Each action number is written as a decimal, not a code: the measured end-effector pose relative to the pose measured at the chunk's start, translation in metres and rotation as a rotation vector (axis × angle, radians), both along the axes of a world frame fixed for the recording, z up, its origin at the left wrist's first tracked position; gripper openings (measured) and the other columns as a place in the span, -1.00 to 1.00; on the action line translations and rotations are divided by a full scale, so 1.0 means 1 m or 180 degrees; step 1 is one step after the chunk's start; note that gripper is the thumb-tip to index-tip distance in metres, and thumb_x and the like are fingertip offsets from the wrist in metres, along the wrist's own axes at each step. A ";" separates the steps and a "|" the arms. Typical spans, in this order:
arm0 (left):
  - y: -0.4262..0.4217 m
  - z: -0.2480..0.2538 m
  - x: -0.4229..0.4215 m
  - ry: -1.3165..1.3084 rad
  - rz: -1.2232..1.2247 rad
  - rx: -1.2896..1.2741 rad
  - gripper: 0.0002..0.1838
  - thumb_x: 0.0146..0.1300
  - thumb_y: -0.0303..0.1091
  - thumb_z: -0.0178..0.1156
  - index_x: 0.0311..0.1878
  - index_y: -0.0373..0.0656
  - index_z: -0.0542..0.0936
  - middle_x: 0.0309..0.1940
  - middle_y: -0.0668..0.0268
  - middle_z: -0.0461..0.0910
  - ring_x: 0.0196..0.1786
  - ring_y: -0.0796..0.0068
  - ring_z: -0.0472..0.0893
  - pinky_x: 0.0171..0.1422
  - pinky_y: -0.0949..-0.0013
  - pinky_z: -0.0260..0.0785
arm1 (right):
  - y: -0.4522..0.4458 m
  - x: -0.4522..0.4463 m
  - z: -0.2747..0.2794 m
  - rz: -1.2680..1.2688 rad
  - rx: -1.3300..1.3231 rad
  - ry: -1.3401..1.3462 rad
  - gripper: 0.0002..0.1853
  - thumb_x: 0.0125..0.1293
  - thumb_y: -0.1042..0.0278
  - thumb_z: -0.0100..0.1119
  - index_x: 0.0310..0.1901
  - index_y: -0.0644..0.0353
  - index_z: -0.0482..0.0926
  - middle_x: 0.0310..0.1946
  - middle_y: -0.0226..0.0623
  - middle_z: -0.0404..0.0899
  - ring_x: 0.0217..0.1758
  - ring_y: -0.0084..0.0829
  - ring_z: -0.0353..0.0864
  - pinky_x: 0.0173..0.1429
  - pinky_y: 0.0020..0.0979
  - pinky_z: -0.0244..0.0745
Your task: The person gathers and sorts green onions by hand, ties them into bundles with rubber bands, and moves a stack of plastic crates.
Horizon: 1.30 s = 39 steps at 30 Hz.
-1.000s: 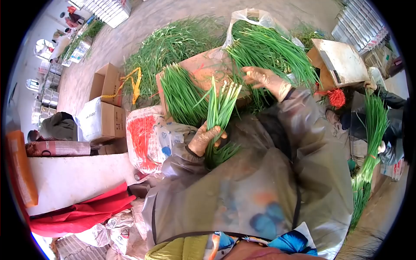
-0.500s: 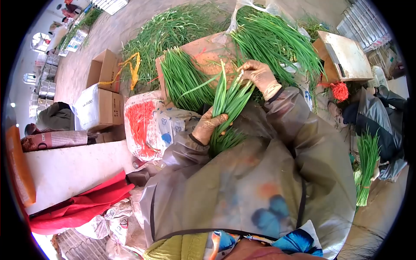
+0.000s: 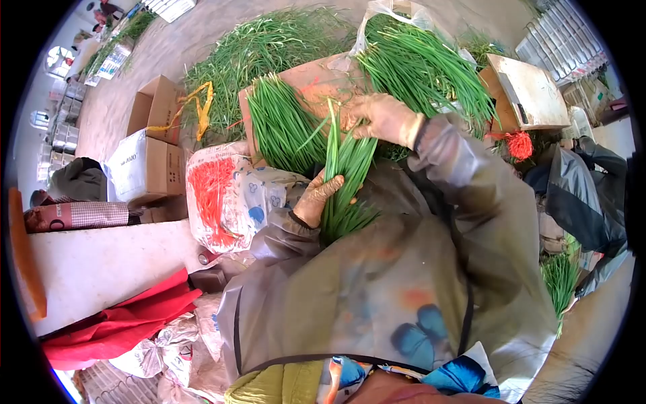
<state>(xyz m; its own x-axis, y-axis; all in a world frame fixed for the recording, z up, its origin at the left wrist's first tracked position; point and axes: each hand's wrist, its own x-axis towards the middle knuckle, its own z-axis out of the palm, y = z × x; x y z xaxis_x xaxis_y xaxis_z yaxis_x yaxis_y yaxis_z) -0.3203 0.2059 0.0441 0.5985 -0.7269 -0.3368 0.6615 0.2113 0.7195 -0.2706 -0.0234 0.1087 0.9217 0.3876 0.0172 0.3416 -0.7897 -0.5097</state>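
While the left hand (image 3: 318, 198) wraps around the middle of a bunch of green stalks (image 3: 350, 158) by the near edge of the board (image 3: 328, 89), the right hand (image 3: 382, 120), apart from the left, is at the bunch's top; whether its fingers pinch a stalk cannot be told. Another bundle (image 3: 279, 128) lies along the board's left edge, a bigger pile (image 3: 422, 67) beside its right.

It's the left hand (image 3: 315, 200) wrapped round a bunch of green stalks (image 3: 355, 161), the right hand (image 3: 387, 120) up at its top end, fingers (image 3: 361, 108) bent in close to the tips! Just beyond, a thick sheaf (image 3: 279, 128) lies on the brown board (image 3: 326, 87), a bigger pile (image 3: 424, 67) sits in clear plastic (image 3: 420, 15) to the right, and over on the left orange-red strands (image 3: 212, 188) lie bunched near a cardboard box (image 3: 165, 172).
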 end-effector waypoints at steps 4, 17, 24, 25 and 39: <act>0.011 0.002 0.005 -0.0198 0.0080 -0.0195 -0.62 0.16 -0.23 0.18 -0.01 -0.24 0.47 -0.33 0.21 0.59 -0.44 0.49 0.53 -0.37 0.48 0.39 | -0.002 0.011 -0.014 -0.0263 0.2916 0.1120 -0.90 0.06 0.57 0.24 -0.35 0.33 0.56 -0.32 -0.30 0.61 -0.23 -0.51 0.55 -0.11 -0.51 0.46; 0.028 -0.015 0.009 -0.0267 0.0064 0.0061 -0.60 0.10 -0.05 0.21 -0.20 -0.23 0.52 -0.41 0.26 0.56 -0.51 0.48 0.48 -0.41 0.46 0.33 | -0.003 -0.007 -0.047 -0.1113 0.3591 0.0310 -0.65 0.18 0.17 0.22 -0.16 0.30 0.52 -0.30 -0.35 0.57 -0.21 -0.54 0.52 -0.02 -0.50 0.43; 0.038 -0.008 0.001 -0.0300 0.0203 0.0008 -0.58 0.08 -0.03 0.22 -0.19 -0.22 0.53 -0.37 0.27 0.57 -0.47 0.50 0.50 -0.39 0.47 0.34 | -0.057 0.018 -0.029 -0.1174 0.3365 -0.0666 -0.87 0.24 0.42 0.10 -0.24 0.29 0.51 -0.27 -0.23 0.58 -0.24 -0.47 0.54 -0.11 -0.48 0.45; 0.041 -0.009 0.000 -0.0301 0.0277 0.0007 -0.58 0.08 -0.04 0.23 -0.18 -0.22 0.52 -0.36 0.27 0.57 -0.47 0.50 0.50 -0.38 0.47 0.35 | -0.077 0.018 -0.028 -0.1610 0.3202 -0.0928 -0.81 0.29 0.23 0.06 -0.27 0.18 0.54 -0.27 -0.28 0.59 -0.29 -0.54 0.55 -0.20 -0.51 0.50; 0.010 -0.011 0.004 -0.0213 0.0771 -0.0089 -0.71 0.11 -0.44 0.23 -0.06 -0.19 0.52 -0.26 0.27 0.60 -0.35 0.49 0.56 -0.26 0.46 0.43 | -0.018 -0.039 -0.014 -0.1161 0.3025 0.1382 -0.53 0.24 0.10 0.07 0.07 0.26 0.46 -0.07 -0.32 0.55 -0.04 -0.45 0.50 0.09 -0.41 0.36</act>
<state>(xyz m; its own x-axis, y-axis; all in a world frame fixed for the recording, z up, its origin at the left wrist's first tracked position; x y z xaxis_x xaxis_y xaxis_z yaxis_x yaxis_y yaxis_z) -0.3165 0.2160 0.0330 0.7768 -0.5679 -0.2722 0.5401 0.3785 0.7517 -0.3098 -0.0411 0.0944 0.9777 0.0919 -0.1889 -0.1869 -0.0300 -0.9819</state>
